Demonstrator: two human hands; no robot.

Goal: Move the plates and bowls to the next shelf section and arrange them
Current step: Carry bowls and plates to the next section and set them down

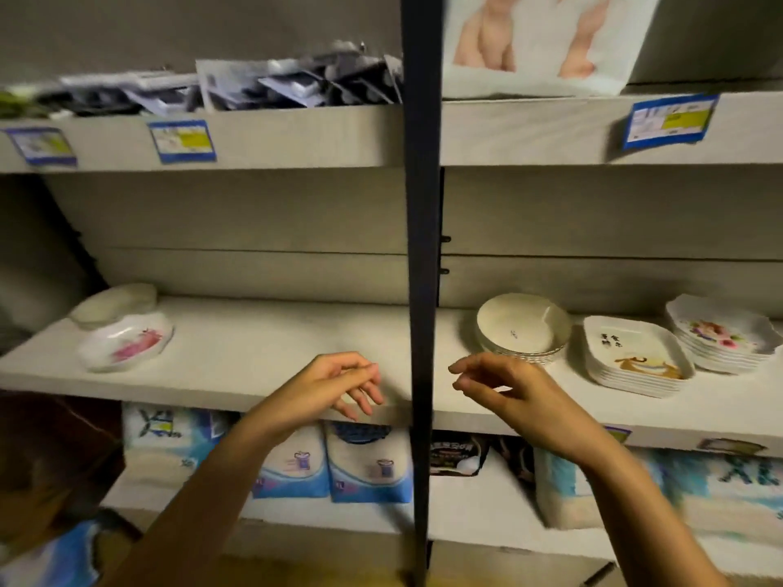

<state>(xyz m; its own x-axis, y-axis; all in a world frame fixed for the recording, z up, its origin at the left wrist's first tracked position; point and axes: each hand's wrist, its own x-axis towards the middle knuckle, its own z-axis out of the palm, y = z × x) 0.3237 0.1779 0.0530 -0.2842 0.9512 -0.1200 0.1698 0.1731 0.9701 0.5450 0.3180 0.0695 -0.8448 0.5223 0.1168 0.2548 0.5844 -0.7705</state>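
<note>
- left section: an oval plate [127, 343] with pink flowers near the front, a plain white dish [114, 305] just behind it (blurred, perhaps upside down).
- right of the dark post [421, 247]: stacks of round cream bowls [523, 330], rectangular printed plates [635, 353] and scalloped floral plates [720, 334], side by side.
- bare shelf board [262, 345] between oval plate and dark post.
- left hand [334, 385] and right hand [508, 389] flank the post at the front edge, fingers loose, empty.

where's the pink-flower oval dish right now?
Head view: the pink-flower oval dish sits at the far left of the middle shelf, left of the dark upright post, just in front of a plain white dish.
</note>
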